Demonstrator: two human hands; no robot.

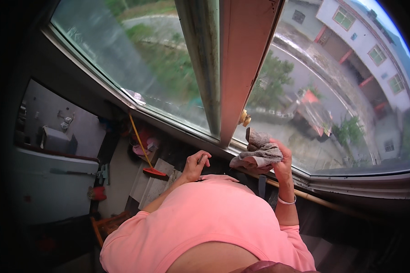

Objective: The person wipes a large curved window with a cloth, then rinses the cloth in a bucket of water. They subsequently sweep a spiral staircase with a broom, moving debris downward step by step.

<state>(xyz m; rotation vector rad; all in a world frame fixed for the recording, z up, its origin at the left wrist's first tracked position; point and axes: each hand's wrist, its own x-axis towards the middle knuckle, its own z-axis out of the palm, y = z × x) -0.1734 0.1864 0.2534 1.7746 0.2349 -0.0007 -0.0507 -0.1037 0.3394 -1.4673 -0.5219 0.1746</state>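
My right hand (283, 157) is closed on a crumpled grey-brown cloth (259, 153) just inside the lower corner of the right window pane (294, 136). Beside the cloth, a brass-coloured window knob or latch (245, 118) sits by the reddish frame post (242, 61). My left hand (196, 166) is in front of my body, below the post, with curled fingers around a small dark object (200, 159) that I cannot identify. A white bracelet circles my right wrist.
A broom with a yellow handle and red head (153, 171) leans at the left, near pink items (145, 145). A bamboo pole (314, 199) runs below the right sill. An orange wooden stool or chair (106, 223) stands at lower left, near a mirror (61, 119).
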